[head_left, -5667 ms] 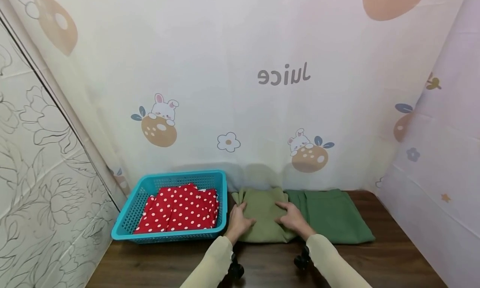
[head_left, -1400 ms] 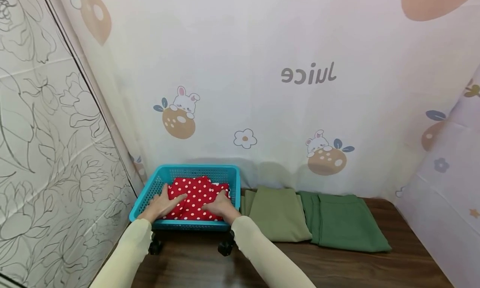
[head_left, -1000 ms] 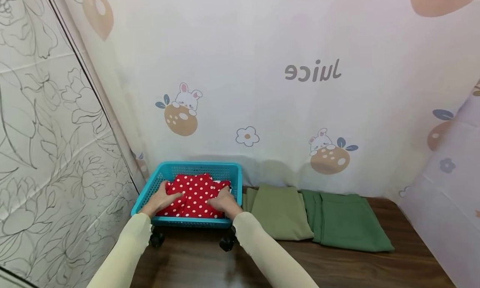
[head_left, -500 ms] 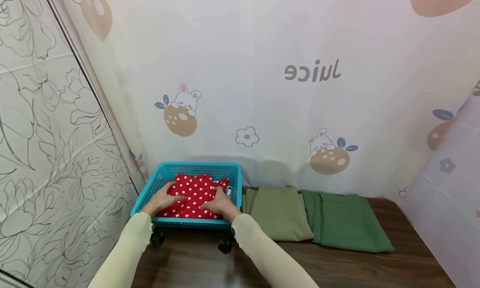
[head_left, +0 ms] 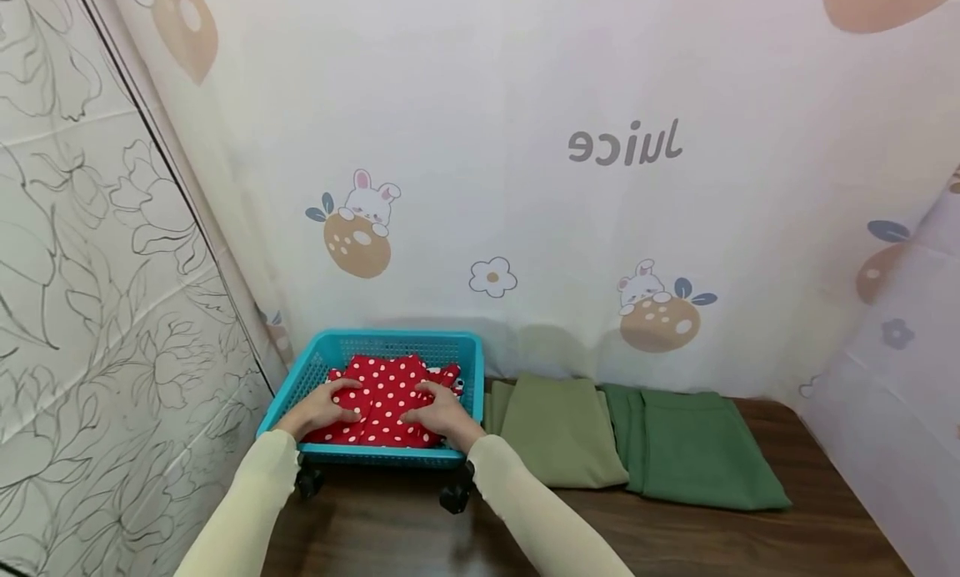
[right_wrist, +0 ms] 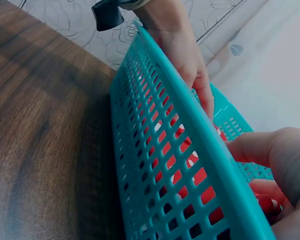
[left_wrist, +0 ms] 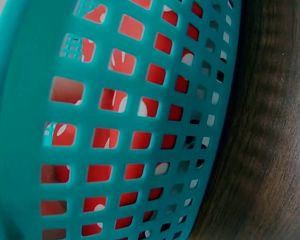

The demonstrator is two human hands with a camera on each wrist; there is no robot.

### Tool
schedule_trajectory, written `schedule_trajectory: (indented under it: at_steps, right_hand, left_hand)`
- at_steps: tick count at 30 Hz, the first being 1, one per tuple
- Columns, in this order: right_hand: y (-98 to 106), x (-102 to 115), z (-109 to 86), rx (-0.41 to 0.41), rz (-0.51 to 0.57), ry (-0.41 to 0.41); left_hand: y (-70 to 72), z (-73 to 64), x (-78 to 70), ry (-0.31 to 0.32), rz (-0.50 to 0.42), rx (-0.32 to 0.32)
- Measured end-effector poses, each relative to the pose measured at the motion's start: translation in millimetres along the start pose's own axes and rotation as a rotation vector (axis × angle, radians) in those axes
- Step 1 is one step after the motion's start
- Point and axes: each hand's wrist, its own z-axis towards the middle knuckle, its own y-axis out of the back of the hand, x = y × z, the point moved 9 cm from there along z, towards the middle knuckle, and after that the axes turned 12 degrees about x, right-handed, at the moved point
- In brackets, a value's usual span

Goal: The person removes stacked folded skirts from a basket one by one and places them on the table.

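1. The red cloth [head_left: 388,398], with white dots, lies inside the basket [head_left: 375,453], whose walls seem to keep it together in one place
2. The left hand [head_left: 322,408] rests on the left part of the red cloth, its thumb and fingers apart, but I cannot tell if the fingertips pinch the fabric or only press it
3. The right hand [head_left: 444,413] touches the right part in almost the same manner, and here also I cannot tell whether it grips
4. The two hands are opposite each other, perhaps because in this way the red cloth is controlled evenly from both sides
5. Both wrists pass over the front rim, near its corners, probably since the open top gives the simplest access
6. The basket stands on the table [head_left: 390,531], close to the curtain [head_left: 450,185]
7. The olive cloth [head_left: 566,435] lies folded just beside the basket, and the green cloth [head_left: 712,454], also folded, lies next to it; maybe they are side by side so that each one is separate
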Motion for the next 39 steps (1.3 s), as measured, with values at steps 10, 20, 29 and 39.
schedule_trajectory:
  at_steps: [10,20,29,39]
  right_hand:
    - [-1,-6,4.6,0.004,-0.059,-0.030]
    - [8,-3,9.3,-0.036,-0.113,-0.010]
    - [8,1,9.2,-0.022,-0.074,0.028]
    - [16,20,2.9,-0.120,-0.128,0.088]
  left_hand:
    - [-1.7,5.4,2.4,0.020,-0.002,-0.014]
    - [3.8,3.4,1.1,0.045,-0.017,-0.117]
    - [7.5,-0.6,-8.9,0.007,0.059,-0.138]
    - [23.4,-13.6,-22.3,-0.045,0.017,-0.156]
